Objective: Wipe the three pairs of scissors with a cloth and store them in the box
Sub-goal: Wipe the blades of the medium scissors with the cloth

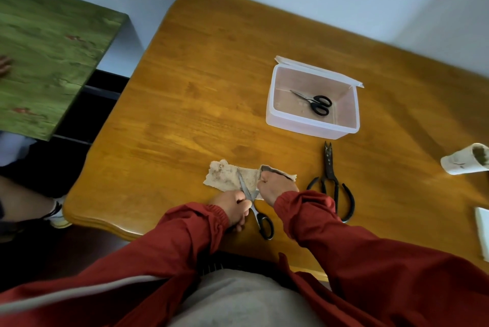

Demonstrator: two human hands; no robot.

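A stained beige cloth lies flat near the table's front edge. Black-handled scissors lie across it, blades pointing away from me. My left hand grips them at the pivot. My right hand pinches the cloth's right edge, which is lifted and folded. Large dark metal shears lie on the table to the right of my hands. A second pair of black-handled scissors lies inside the open translucent plastic box further back.
A wooden table bears everything. A white cup lies on its side at the right edge, with a white object below it. A green table stands to the left, where another person's hand and leg show.
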